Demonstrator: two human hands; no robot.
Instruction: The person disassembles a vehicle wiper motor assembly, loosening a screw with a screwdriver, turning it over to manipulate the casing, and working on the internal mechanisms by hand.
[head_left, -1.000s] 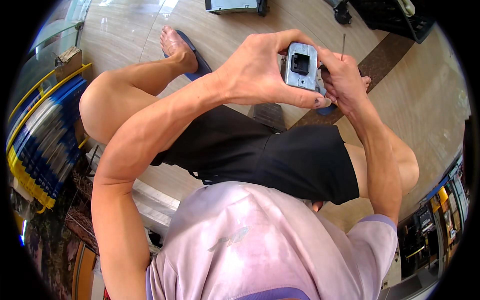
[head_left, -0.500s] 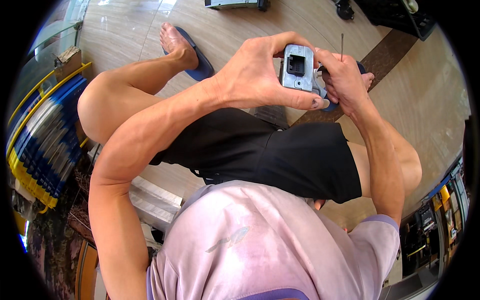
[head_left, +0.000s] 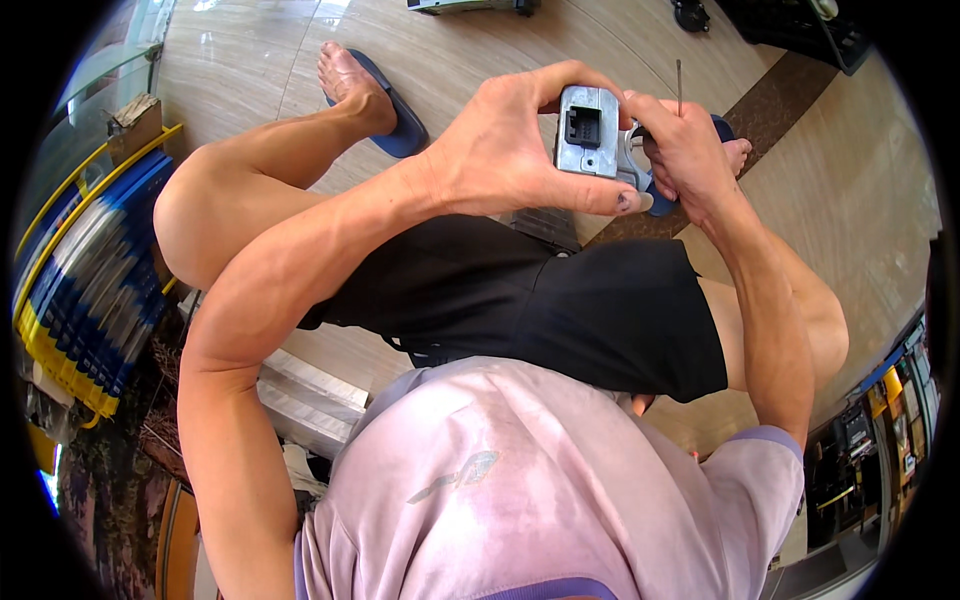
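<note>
My left hand (head_left: 520, 140) is closed on a silver metal box-shaped part (head_left: 603, 148), with fingers over its top and the thumb along its lower side. A black rectangular connector socket (head_left: 583, 127) in the part faces up at me. At the part's right side a curved, light metal piece (head_left: 630, 150) shows, partly hidden by the fingers. My right hand (head_left: 690, 150) is closed beside it; a thin metal rod (head_left: 680, 80) sticks up from the grip, like a screwdriver shaft. Its handle end and the right fingertips are mostly hidden.
My knees are spread on either side, above a tiled floor (head_left: 250, 70). A rack of blue and yellow items (head_left: 90, 290) stands at the left. A metal-cased device (head_left: 470, 5) lies at the far edge, with a black bin (head_left: 800, 30) far right. Shelves (head_left: 880, 440) stand right.
The silver part has shifted slightly left and up in my left hand's grip. My right hand and the rod have moved only a little.
</note>
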